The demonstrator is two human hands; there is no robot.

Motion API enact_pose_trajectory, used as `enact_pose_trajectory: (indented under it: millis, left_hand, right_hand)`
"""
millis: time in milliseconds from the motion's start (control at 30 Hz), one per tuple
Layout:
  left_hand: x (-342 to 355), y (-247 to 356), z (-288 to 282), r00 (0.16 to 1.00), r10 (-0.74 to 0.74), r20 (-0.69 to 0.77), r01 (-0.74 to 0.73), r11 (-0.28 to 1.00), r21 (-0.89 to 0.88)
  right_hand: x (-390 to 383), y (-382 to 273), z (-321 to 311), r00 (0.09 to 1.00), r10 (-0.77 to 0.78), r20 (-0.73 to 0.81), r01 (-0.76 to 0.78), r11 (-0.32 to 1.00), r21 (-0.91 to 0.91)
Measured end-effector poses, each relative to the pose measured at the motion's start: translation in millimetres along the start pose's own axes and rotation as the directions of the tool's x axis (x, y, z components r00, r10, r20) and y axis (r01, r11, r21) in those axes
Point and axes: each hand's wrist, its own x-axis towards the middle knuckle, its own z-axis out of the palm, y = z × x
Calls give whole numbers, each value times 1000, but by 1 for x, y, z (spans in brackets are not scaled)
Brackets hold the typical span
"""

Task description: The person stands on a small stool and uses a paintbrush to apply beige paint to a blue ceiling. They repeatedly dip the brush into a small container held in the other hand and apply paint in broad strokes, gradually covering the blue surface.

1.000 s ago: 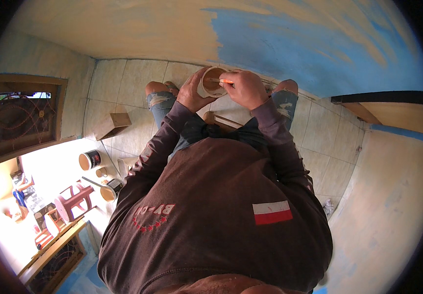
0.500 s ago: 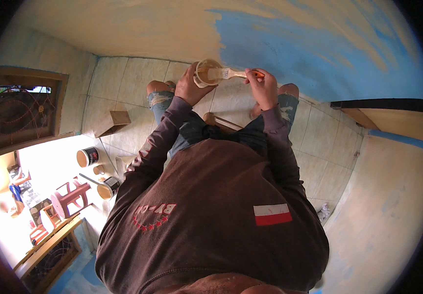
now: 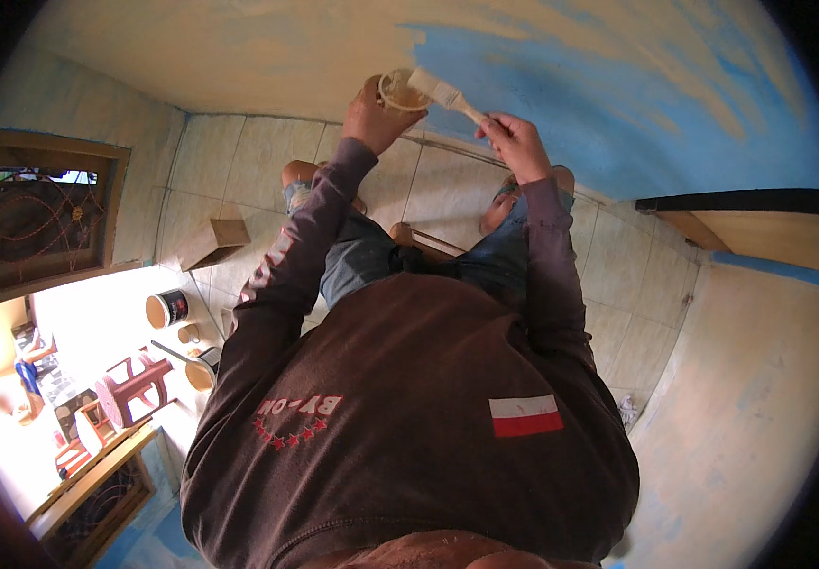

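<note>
My left hand point(image 3: 373, 116) is closed around a small round tub point(image 3: 392, 102) of cream paint, held out near the wall. In my right hand point(image 3: 514, 142) is the handle of a flat paintbrush point(image 3: 445, 93). Its pale, paint-coated bristles lie over the tub's right rim; whether they touch the rim I cannot tell. Beyond both hands rises the wall point(image 3: 561, 104), blue on the right with cream strokes across it, and cream on the left.
Pale tiles point(image 3: 276, 152) cover the floor around my bent legs. To the left stand a wooden box point(image 3: 215, 243), a paint bucket point(image 3: 168, 309), another bucket point(image 3: 203, 370) with a stick, and a reddish plastic chair point(image 3: 132, 391). A dark wooden ledge point(image 3: 736, 201) juts out at the right.
Both hands have moved forward, toward the wall, with the tub and the paintbrush. The brush has lifted out of the tub's middle to its right rim and now slants.
</note>
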Motion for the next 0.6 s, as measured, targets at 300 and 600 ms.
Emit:
enact_pose_trajectory:
  millis: [300,600]
  left_hand:
    - [47,40,0,992,92,-82,-89,995,34]
    - [47,31,6,987,121,-108,-128,989,-69]
  right_hand:
    - [57,-39,-19,897,-354,-263,273,914,-300]
    - [69,-25,-45,727,-525,-443,199,777,-597]
